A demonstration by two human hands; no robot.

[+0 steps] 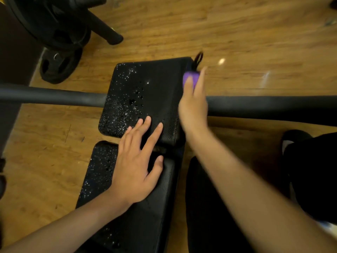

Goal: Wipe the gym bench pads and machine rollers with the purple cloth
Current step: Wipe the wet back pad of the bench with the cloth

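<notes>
The left hand (135, 167) lies flat, fingers spread, across the near pad (99, 173) and far pad (156, 88). The right hand (193, 106) holds the purple cloth (187, 78) at the far pad's right edge.

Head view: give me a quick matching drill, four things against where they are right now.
Things:
1. left hand
2. purple cloth
3. water droplets
4. weight plates

Places:
A. on the floor, top left
B. flat, bridging the far pad and near pad
C. at the far pad's far right corner, held by the right hand
D. across the left part of both pads

Pairs: 1-B, 2-C, 3-D, 4-A
</notes>
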